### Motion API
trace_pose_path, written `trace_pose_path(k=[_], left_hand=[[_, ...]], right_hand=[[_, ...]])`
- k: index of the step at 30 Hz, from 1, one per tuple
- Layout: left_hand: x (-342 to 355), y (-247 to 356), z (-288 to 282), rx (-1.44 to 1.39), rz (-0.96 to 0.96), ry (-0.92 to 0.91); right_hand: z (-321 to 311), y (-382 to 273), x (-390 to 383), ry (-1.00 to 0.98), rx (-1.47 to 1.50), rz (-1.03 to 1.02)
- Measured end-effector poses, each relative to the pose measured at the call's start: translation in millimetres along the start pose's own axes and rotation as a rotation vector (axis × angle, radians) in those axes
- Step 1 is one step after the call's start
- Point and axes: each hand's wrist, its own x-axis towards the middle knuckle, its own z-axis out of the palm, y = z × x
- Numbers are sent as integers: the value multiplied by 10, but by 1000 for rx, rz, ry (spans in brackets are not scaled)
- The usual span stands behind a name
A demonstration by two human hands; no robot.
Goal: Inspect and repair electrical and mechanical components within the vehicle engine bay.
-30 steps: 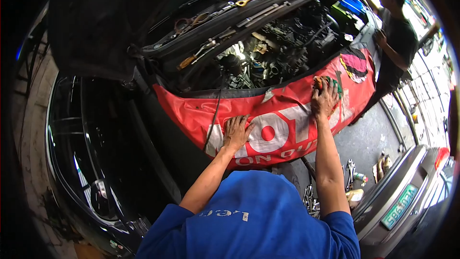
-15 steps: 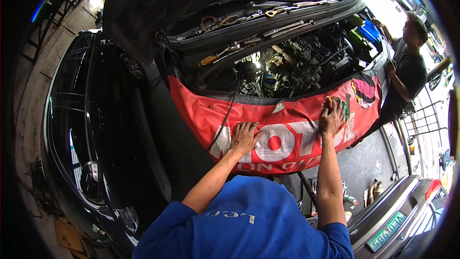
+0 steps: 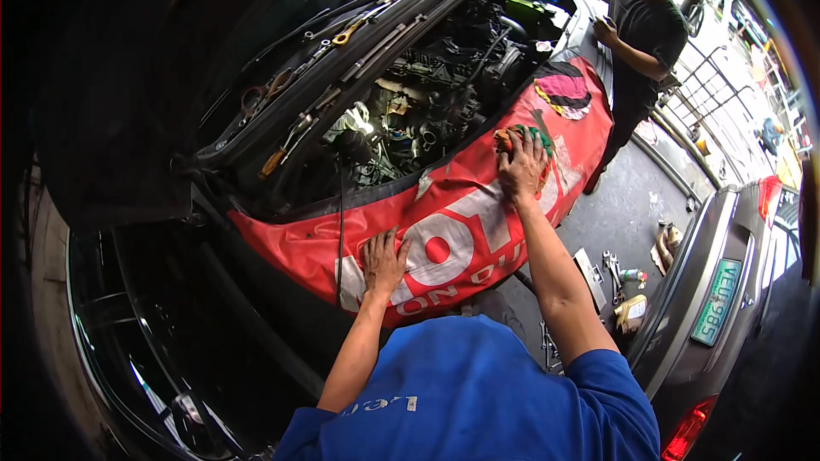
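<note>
here, my right hand (image 3: 523,164) presses a bunched green-and-orange rag (image 3: 521,135) onto the red fender cover (image 3: 478,230) at the engine bay's (image 3: 410,111) front edge, fingers curled over it; my left hand (image 3: 384,263) lies flat and spread, empty, lower left on the same cover. a co-worker (image 3: 645,26) stands well apart.

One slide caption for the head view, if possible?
Left hand flat on red fender cover; right hand on a rag.

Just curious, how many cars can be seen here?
2: a black car with its hood up under the left hand and right hand, and a grey car at right. Others may be hidden.
</note>
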Motion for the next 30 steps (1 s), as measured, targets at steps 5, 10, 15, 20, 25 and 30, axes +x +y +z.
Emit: trace_pose_path(k=[5, 10, 15, 20, 25, 30], left_hand=[[12, 2, -1, 46, -8, 56], [16, -8, -9, 38, -10, 73], [42, -4, -72, -39, -33, 13], [382, -40, -330, -290, -124, 128], [1027, -203, -786, -317, -13, 326], [1592, -289, -1236, -200, 16, 473]], right_hand=[[-5, 2, 13, -45, 13, 36], [24, 5, 16, -32, 18, 18], [40, 30, 17, -57, 23, 4], [40, 22, 22, -47, 14, -19], [55, 11, 22, -18, 14, -46], [87, 14, 21, -16, 8, -87]])
